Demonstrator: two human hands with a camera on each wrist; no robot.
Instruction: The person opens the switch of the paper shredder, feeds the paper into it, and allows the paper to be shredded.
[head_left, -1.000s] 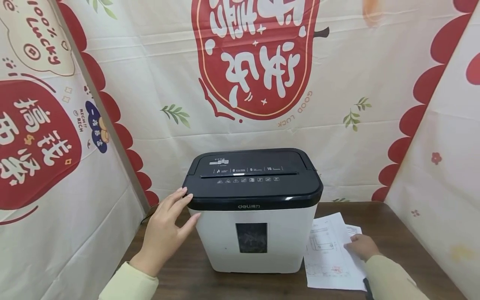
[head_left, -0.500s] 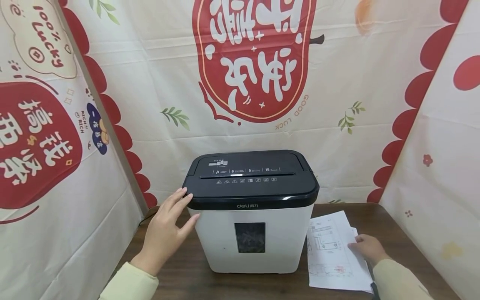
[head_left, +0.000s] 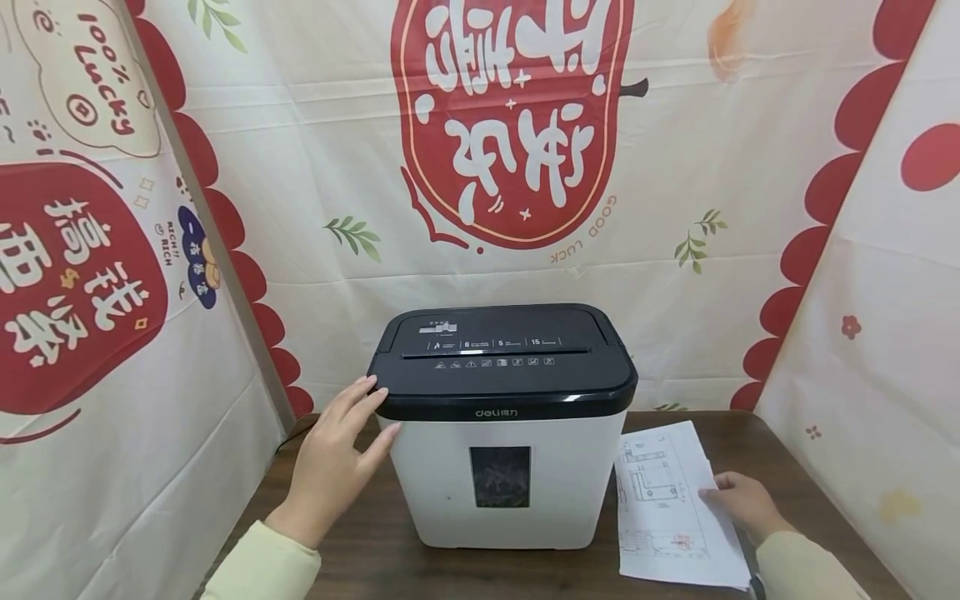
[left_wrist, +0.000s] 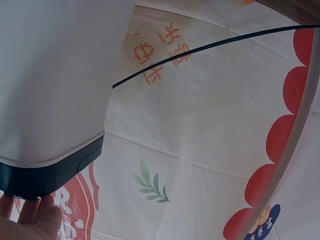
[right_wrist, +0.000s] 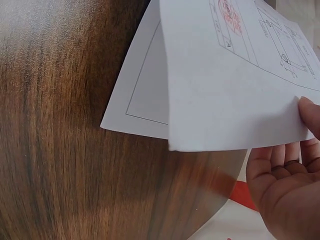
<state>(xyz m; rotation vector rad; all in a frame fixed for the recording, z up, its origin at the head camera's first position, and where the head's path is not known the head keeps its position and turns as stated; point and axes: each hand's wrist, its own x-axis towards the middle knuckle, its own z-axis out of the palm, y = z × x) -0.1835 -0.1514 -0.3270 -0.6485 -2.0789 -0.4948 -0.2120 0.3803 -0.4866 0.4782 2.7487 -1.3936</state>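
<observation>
In the head view, a white deli paper shredder (head_left: 570, 483) with a black top stands upright on a brown wood-grain table (head_left: 367, 575). Its dark rectangular window (head_left: 500, 477) faces the wearer, and a narrow feed slot (head_left: 525, 352) crosses the top between a row of printed specifications and a row of warning icons. The left hand (head_left: 330, 467) rests its fingertips on the front left corner of the black top, fingers nearly straight and the thumb held well away from them — it has hold of nothing. Just right of the shredder are printed sheets (head_left: 660, 533) bearing technical drawings and a red stamp; the right hand (head_left: 748, 504) pinches them at their right edge. Behind hangs a pale fabric backdrop (head_left: 525, 283) with a red emblem and green sprigs.

In the left wrist view, the shredder appears inverted, and the fingertips touch the rim of its black top. A black cable (left_wrist: 250, 35) curves out from beside the body across the pale cloth.

In the right wrist view, the thumb presses the printed face of the upper sheet (right_wrist: 215, 110), with the fingers curled beneath. A lower sheet (right_wrist: 137, 107) with a ruled border shows under it — how many sheets the pinch takes in, I cannot tell.
</observation>
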